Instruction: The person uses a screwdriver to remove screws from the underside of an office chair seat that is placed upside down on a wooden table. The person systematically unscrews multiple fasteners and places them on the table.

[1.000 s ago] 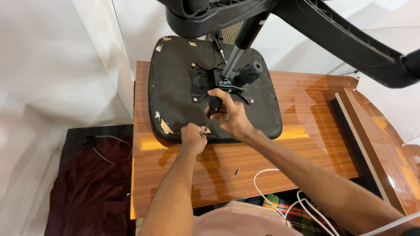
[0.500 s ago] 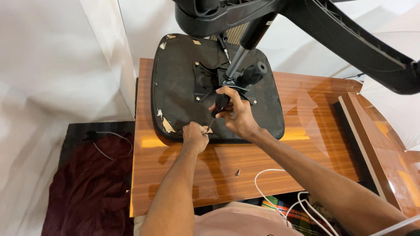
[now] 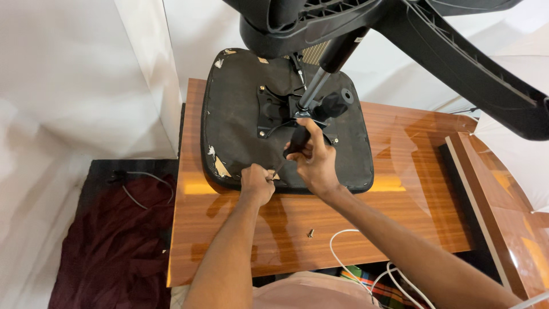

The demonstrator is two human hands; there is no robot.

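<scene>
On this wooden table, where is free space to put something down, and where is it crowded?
The table is bare right of the upturned chair seat, up to the wooden board. A smaller bare strip lies along the near left edge, beside the loose screw. It is crowded at the seat's near edge, where the left hand and right hand work the screwdriver.

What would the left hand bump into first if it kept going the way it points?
Likely the seat: the left hand points up the table at the seat's near edge, right by the screwdriver tip. Depth is hard to judge.
</scene>
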